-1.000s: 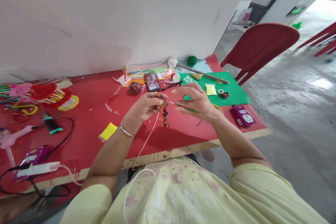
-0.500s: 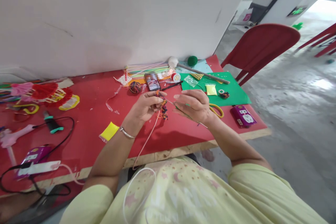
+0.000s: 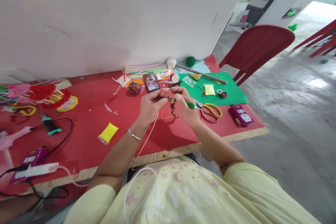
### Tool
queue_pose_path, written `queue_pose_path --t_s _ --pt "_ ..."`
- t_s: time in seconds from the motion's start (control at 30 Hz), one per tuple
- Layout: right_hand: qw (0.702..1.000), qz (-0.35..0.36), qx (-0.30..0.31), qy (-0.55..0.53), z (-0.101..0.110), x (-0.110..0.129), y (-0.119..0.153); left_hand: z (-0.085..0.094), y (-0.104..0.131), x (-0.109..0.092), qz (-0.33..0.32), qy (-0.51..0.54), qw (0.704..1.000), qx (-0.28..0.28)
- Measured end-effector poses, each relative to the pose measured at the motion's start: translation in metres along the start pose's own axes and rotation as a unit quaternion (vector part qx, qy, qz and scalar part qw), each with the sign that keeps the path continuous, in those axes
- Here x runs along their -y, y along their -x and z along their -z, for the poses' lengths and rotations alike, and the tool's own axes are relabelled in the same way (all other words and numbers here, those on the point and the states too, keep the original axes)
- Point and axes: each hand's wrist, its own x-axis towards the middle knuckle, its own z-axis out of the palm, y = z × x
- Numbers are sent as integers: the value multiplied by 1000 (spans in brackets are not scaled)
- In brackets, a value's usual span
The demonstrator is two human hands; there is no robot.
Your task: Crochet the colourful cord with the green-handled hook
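Observation:
Between thumb and fingers, my left hand (image 3: 151, 107) pinches a small crocheted piece of dark, orange and purple yarn (image 3: 173, 110), whose curled end hangs down over the red table. My right hand (image 3: 189, 112) is closed round a crochet hook with a green handle (image 3: 190, 105). The hook points left to the yarn at my left fingertips; its tip is too small to make out. Just right of that hand lie scissors with yellow and red handles (image 3: 215, 111). A ball of the same multicoloured yarn (image 3: 133, 88) rests beyond my left hand.
A phone (image 3: 151, 82) lies behind my hands. On the green sheet (image 3: 233, 91) are a yellow packet (image 3: 209, 90) and small trinkets. A purple box (image 3: 240, 114) sits at the right. Another yellow packet (image 3: 108, 133) and cables are at left. A white partition (image 3: 105, 24) stands behind.
My right hand has moved left, close to my left hand, bringing the hook to the yarn piece. The scissors now show more fully. The view has shifted slightly.

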Motion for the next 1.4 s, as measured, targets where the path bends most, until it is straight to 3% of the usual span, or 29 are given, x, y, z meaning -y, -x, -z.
queue_pose_path --t_s 0.07,0.13,0.2,0.27,0.33,0.4,0.5,0.6,0.87,1.1,1.2,1.4 --pt "999 2 -49 22 -15 0 7 -6 4 4 -59 -43 997 -39" --pt "995 18 -89 31 -27 -1 12 -11 7 3 -66 -28 995 -69" --pt "990 45 -124 42 -35 -3 15 -12 7 -1 -4 50 996 -67" --pt "986 76 -134 61 -35 -6 16 -7 4 -7 91 132 987 -28" --pt "986 104 -106 74 -29 -9 15 3 0 -15 157 163 974 17" --pt "987 129 -55 82 -18 -10 12 16 -3 -22 183 156 970 38" --pt "984 151 9 98 1 -10 7 28 -4 -26 181 114 975 58" --pt "979 161 45 114 13 -10 3 27 -4 -25 155 99 981 63" --pt "964 194 60 171 17 -5 3 15 -2 -22 120 75 989 41" --pt "917 330 40 219 19 -8 6 18 1 -30 233 105 961 101" --pt "912 318 69 249 26 -8 2 19 1 -33 239 103 961 93" --pt "923 226 151 274 43 6 -10 22 -1 -35 201 41 975 81"
